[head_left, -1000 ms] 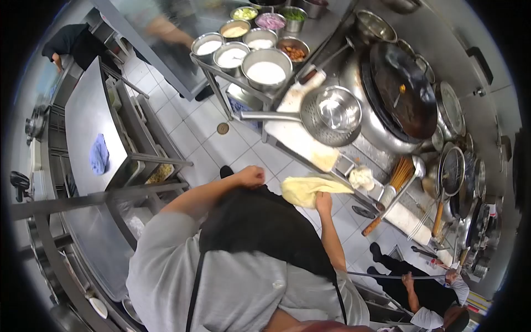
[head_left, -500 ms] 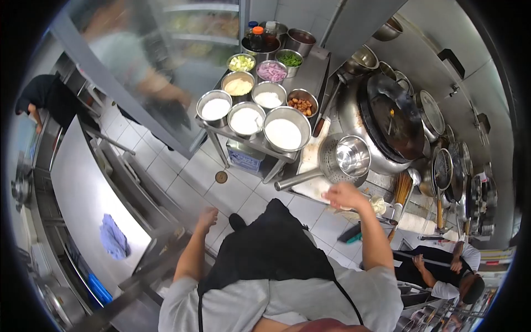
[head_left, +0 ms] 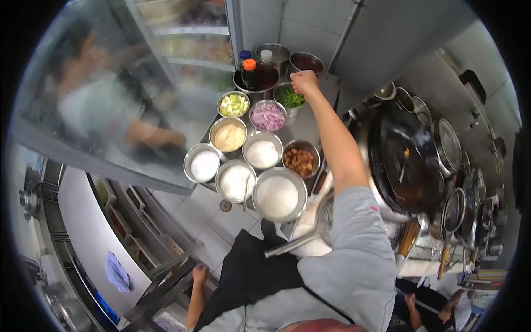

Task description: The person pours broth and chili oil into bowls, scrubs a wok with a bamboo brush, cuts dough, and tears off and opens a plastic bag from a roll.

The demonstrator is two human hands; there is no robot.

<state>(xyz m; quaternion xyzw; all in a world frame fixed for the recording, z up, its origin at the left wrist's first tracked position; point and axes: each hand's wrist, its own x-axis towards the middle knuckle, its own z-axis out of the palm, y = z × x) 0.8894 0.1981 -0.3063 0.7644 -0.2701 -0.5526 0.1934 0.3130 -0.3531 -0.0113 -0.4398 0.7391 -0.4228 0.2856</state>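
My right hand (head_left: 305,83) is stretched far forward, fingers closed and bent down, above the back edge of a metal pot of chopped green herbs (head_left: 291,99). Whatever is between its fingertips, if anything, is hidden. Beside that pot sit pots of sliced purple onion (head_left: 267,117) and pale green chopped pieces (head_left: 233,105). Nearer me are a pot of light tan powder (head_left: 229,136), several pots of white powder (head_left: 277,195) and one of brown chunks (head_left: 299,161). My left hand (head_left: 201,272) hangs low at the left, loosely fisted, away from the pots.
A glass door (head_left: 105,160) stands at the left, a person (head_left: 99,110) behind it. Bottles (head_left: 249,74) stand in a back pot. Right are a big black wok (head_left: 406,157) and a perforated ladle (head_left: 325,221). A blue cloth (head_left: 118,272) lies on the left counter. Another person (head_left: 426,304) is lower right.
The yellow cloth seen in my right hand a second ago is out of it. That hand has moved from above the ladle's area forward to the herbs. The view has shifted towards the pots.
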